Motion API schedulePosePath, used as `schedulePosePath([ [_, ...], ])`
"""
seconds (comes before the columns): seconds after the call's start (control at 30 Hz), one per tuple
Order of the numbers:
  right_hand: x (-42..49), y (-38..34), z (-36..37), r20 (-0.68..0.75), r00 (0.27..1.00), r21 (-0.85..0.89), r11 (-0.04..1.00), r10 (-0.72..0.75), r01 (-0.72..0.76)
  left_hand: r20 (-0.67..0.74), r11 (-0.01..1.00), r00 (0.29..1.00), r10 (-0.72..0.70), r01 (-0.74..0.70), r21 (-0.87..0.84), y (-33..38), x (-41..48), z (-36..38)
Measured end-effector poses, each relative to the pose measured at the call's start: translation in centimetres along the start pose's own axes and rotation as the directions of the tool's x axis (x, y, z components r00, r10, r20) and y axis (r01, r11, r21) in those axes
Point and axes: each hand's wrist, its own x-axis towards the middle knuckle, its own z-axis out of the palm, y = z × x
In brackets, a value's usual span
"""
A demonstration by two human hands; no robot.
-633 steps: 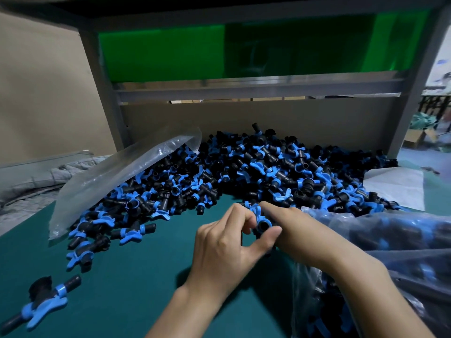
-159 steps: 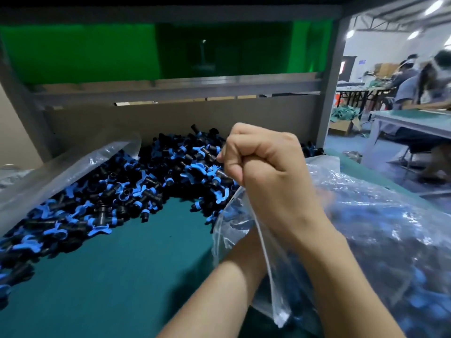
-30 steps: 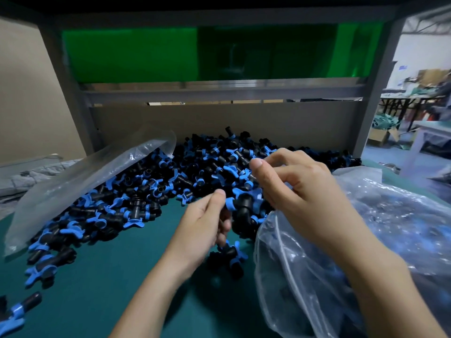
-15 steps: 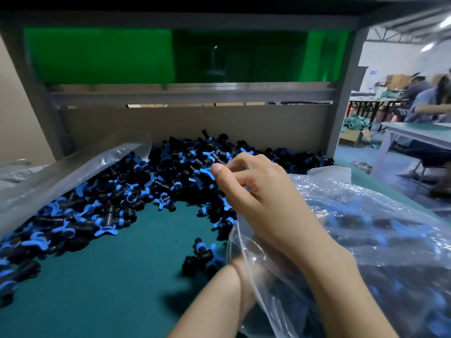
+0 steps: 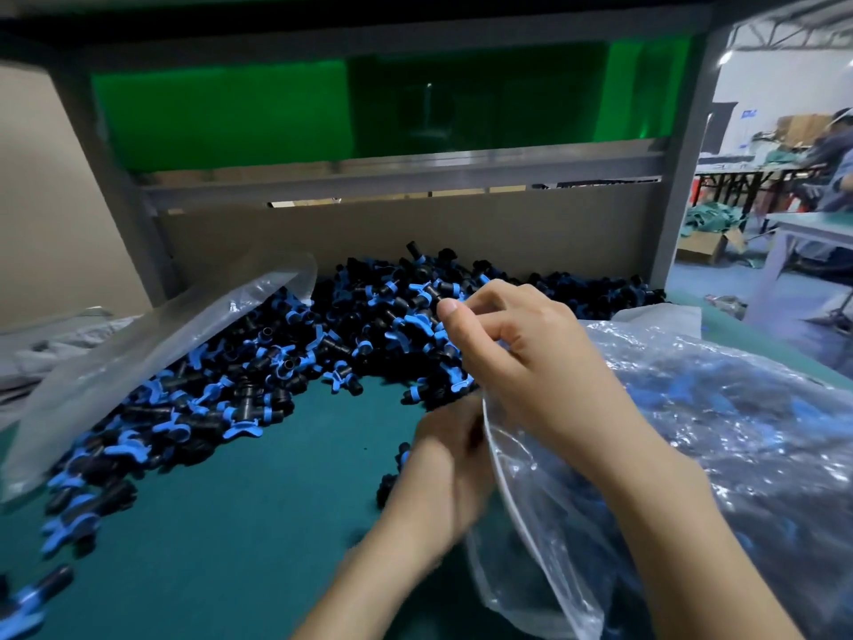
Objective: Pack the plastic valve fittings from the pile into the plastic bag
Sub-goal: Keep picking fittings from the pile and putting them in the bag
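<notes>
A big pile of black and blue valve fittings (image 5: 369,334) lies along the back of the green table (image 5: 231,524). At the right sits a clear plastic bag (image 5: 692,431) with several fittings inside. My right hand (image 5: 521,362) is raised over the pile's edge, its fingers curled on the bag's upper rim, which keeps the mouth open. My left hand (image 5: 443,478) is blurred, just outside the bag's mouth, over a few loose fittings (image 5: 390,482). Its fingers are curled downward, and what they hold is hidden.
A flat stack of empty clear bags (image 5: 161,344) leans on the pile's left side. A cardboard back wall (image 5: 507,233) and grey frame posts (image 5: 678,200) close off the rear. One stray fitting (image 5: 32,598) lies at the near left. A person (image 5: 835,168) sits at another table far right.
My left hand has come out of the bag's mouth and now sits just outside it over the loose fittings. My right hand still holds the rim up.
</notes>
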Motion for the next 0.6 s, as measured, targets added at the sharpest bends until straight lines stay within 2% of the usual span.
schedulePosePath([
  [0.03, 0.0, 0.1, 0.0, 0.007, 1.0, -0.005, 1.0, 0.004, -0.004, -0.059, 0.975, 0.99, 0.13, -0.116, 0.19, -0.2, -0.4, -1.0],
  [0.1, 0.0, 0.2, 0.1, 0.029, 1.0, -0.028, 1.0, 0.01, -0.009, -0.184, 0.82, 0.95, 0.252, -0.109, 0.563, -2.2, -1.3, -4.2],
  [0.17, 0.0, 0.4, 0.3, 0.063, 0.998, -0.055, 0.998, 0.008, -0.004, -0.229, 0.692, 0.946, 0.229, 0.007, 0.722, -4.0, -2.7, -6.8],
  [0.2, 0.0, 0.5, 0.4, 0.078, 0.997, -0.069, 0.998, 0.005, 0.001, -0.214, 0.635, 0.954, 0.212, 0.033, 0.772, -4.7, -3.3, -7.2],
  [0.23, 0.0, 0.6, 0.5, 0.094, 0.996, -0.084, 0.996, 0.004, 0.004, -0.136, 0.517, 0.966, 0.22, 0.003, 0.856, -5.4, -3.5, -7.0],
  [0.3, 0.0, 0.7, 0.7, 0.121, 0.993, -0.104, 0.995, 0.012, 0.001, -0.029, 0.389, 0.966, 0.259, -0.077, 0.918, -6.0, -3.6, -6.4],
  [0.4, -0.2, 0.8, 0.8, 0.138, 0.99, -0.114, 0.993, 0.03, -0.014, 0.064, 0.304, 0.969, 0.24, -0.138, 0.943, -6.2, -3.4, -5.6],
  [0.53, -0.1, 1.1, 0.9, 0.156, 0.987, -0.137, 0.99, 0.033, -0.012, -0.007, 0.217, 0.975, 0.222, -0.043, 0.975, -6.7, -3.3, -5.9],
  [0.6, 0.0, 1.2, 1.0, 0.165, 0.986, -0.164, 0.986, 0.039, -0.012, -0.074, 0.263, 0.965, 0.251, 0.005, 0.965, -6.7, -3.3, -6.3],
])
